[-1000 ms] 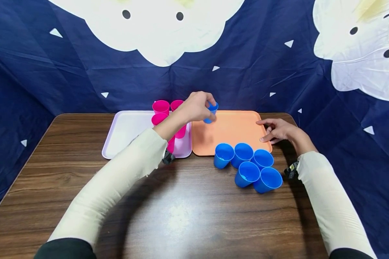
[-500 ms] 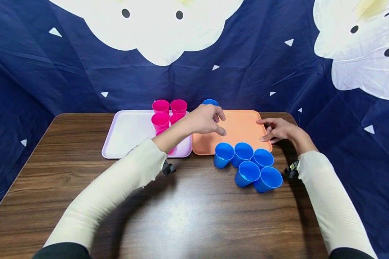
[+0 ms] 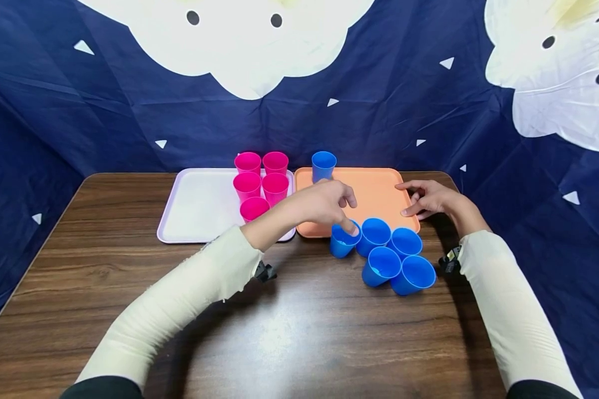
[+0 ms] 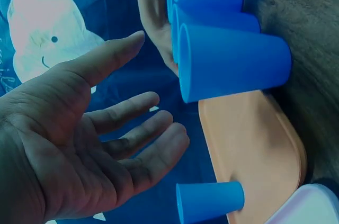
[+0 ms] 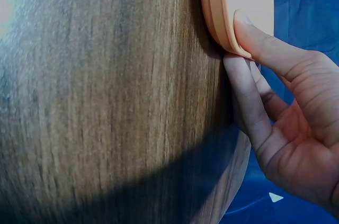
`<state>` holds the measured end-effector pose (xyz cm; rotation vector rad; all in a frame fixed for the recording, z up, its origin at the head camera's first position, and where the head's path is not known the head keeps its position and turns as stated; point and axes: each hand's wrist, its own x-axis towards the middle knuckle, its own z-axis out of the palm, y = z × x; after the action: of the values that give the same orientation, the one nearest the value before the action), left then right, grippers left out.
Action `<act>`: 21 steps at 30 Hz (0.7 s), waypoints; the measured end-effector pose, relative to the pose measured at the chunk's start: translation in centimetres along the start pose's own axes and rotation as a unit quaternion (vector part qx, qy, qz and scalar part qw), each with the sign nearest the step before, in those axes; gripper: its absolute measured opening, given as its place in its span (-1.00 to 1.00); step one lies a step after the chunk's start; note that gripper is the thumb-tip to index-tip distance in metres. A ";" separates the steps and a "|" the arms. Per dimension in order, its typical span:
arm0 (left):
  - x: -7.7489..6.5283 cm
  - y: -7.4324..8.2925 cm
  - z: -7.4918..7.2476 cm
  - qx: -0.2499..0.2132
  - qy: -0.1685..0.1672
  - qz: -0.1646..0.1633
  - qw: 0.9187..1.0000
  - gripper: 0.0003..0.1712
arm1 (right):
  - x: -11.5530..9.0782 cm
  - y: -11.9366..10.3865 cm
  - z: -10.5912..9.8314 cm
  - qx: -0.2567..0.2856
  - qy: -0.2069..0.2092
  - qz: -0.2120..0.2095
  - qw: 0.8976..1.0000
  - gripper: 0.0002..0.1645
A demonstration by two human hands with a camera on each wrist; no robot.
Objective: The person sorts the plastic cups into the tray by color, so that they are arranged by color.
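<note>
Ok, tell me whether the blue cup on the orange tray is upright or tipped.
Upright: in the head view, the blue cup stands on the orange tray with its mouth facing up.

I saw room over the orange tray (image 3: 379,191) between the left hand (image 3: 324,204) and right hand (image 3: 436,200); five blue cups (image 3: 374,235) crowded its near edge, a single cup (image 3: 324,166) its far left corner, and pink cups (image 3: 275,188) blocked the left.

Blue cups (image 3: 381,264) right of centre look like smooth plastic, the table (image 3: 329,338) below glossy wood, the upper backdrop (image 3: 219,127) creased cloth
</note>
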<state>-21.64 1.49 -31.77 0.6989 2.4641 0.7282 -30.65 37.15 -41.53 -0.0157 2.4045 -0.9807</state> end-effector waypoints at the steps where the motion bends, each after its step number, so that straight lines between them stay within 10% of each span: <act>1: 0.0 0.1 0.1 0.003 -0.002 -0.002 1.000 -0.31 | 0.0 0.0 0.0 0.000 0.000 0.000 1.000 0.14; 21: -0.1 0.9 2.4 0.061 -0.025 -0.016 0.998 -0.11 | 0.0 0.1 0.1 0.000 0.003 -0.008 1.000 0.12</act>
<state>-19.94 2.98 -32.96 0.7131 2.4839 0.5444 -30.61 37.20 -41.68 -0.0313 2.4136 -0.9897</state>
